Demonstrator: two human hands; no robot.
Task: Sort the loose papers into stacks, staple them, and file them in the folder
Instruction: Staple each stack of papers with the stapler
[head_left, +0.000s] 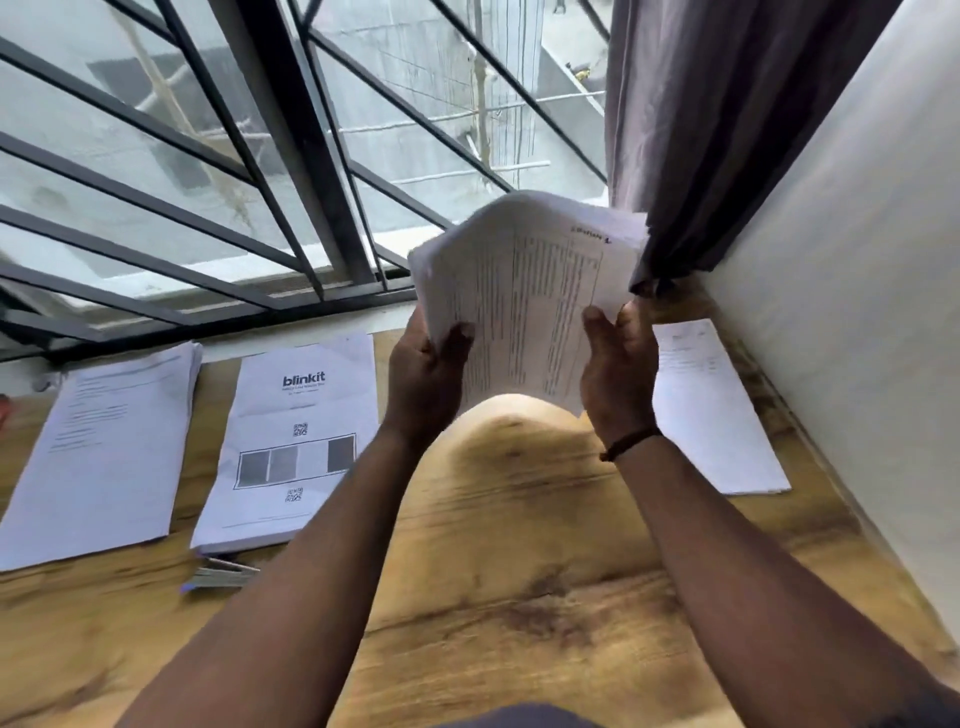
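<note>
both hands hold 1 sheaf of papers (524, 306) upright above the wooden table (519, 545), bowed, long axis running up and away from the grip.
left hand (426, 379) and right hand (618, 374) each curl round a lower edge, equally near. 3 stacks lie flat below: plain stack (98, 447) far left, "blinkit" stack (296, 441) just left of the grip, 1 stack (711, 410) right. stapler (221, 574) below the "blinkit" stack. sheaf's handwritten corner note unreadable.
</note>
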